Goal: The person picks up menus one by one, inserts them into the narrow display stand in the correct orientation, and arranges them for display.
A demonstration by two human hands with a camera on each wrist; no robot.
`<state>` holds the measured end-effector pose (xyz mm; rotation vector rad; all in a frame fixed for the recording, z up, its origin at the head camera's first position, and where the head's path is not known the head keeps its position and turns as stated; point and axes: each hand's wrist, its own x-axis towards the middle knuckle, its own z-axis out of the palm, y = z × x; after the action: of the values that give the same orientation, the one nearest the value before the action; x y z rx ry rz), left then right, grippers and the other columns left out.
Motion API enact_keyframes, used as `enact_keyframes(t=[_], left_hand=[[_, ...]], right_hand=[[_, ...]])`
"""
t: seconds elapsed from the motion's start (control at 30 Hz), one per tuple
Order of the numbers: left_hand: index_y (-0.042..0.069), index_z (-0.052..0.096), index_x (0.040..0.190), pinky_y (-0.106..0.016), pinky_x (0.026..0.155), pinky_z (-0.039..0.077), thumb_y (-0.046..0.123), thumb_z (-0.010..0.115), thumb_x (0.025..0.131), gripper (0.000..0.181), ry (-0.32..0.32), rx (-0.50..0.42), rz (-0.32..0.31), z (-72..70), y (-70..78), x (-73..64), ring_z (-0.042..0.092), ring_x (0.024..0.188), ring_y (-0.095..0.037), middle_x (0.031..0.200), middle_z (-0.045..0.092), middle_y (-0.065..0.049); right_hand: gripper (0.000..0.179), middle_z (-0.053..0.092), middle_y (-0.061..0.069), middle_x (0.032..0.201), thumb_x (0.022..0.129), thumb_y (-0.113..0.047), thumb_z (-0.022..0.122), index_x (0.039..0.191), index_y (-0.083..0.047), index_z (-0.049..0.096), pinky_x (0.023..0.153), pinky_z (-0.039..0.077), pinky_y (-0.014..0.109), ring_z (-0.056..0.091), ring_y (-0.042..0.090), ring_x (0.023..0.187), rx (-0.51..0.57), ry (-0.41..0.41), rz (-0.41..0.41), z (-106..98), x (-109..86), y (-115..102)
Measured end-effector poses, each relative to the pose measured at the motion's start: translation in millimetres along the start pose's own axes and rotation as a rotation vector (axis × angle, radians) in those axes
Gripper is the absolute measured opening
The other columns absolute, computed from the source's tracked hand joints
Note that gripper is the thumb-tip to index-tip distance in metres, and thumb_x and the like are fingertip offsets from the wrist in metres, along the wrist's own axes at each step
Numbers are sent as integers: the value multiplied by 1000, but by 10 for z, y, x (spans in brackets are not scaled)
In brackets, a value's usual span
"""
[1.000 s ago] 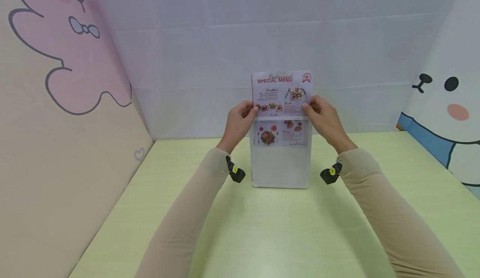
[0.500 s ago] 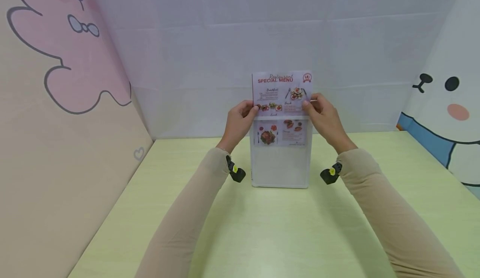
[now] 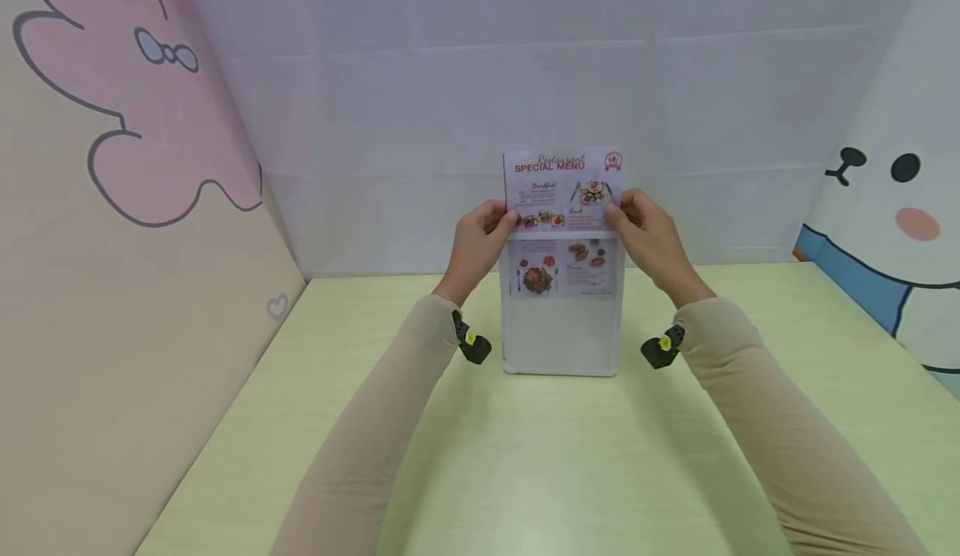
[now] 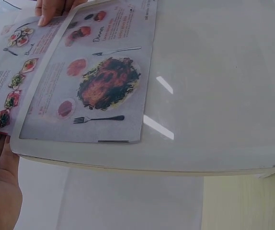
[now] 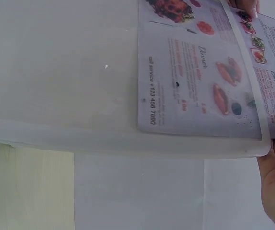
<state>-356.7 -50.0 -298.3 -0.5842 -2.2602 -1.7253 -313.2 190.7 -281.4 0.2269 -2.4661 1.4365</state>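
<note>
A printed restaurant menu sheet (image 3: 562,193) stands partly inside a white, clear-fronted display frame (image 3: 561,335) upright on the table. Its upper half sticks out above the frame's top rim, while the lower half shows through the front panel. My left hand (image 3: 480,243) pinches the sheet's left edge just over the rim, thumb in front. At the right edge my right hand (image 3: 648,239) pinches it the same way. In the left wrist view the menu's lower edge lies partway down the frame, with bare panel (image 4: 214,86) beyond it.
The pale yellow-green table (image 3: 525,464) reaches back to a white cloth wall (image 3: 450,106). A panel with a pink cartoon bear (image 3: 172,122) stands at the left, and one with a white cartoon face (image 3: 900,206) at the right.
The menu sheet has slid slightly down into the frame, its top edge lower than before. Both hands stay at nearly the same spots beside the rim.
</note>
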Motion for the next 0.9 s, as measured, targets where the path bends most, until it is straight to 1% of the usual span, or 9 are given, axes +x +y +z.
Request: enact_keyframes(t=[0.2,0.47,0.7,0.9], left_hand=[[3,65,113,-30,88,53,21,57,98,24,-3,-8,-1,2,-6,9,66,100,-17,109,69,-11],[4,65,111,-30,85,53,20,57,98,23,4,-10,-2,8,-13,12,66,96,-16,107,69,-11],[4,65,111,-30,84,53,21,57,98,23,8,5,-2,13,-15,11,65,93,-15,106,69,-10],[4,64,111,-30,84,53,21,57,98,22,6,-1,3,12,-10,6,65,94,-15,107,69,-10]], right_hand=[[36,58,20,123,102,-33,45,117,-1,48,96,41,44,54,28,108,-1,2,7,-8,0,-6],[37,58,21,126,101,-33,48,117,0,49,99,41,44,54,29,112,17,-2,17,-15,-2,-14],[43,57,18,129,101,-39,45,124,-3,48,102,41,45,54,28,117,38,2,17,1,14,2],[43,58,18,128,101,-41,43,123,-4,48,101,41,45,54,28,115,29,10,9,6,18,15]])
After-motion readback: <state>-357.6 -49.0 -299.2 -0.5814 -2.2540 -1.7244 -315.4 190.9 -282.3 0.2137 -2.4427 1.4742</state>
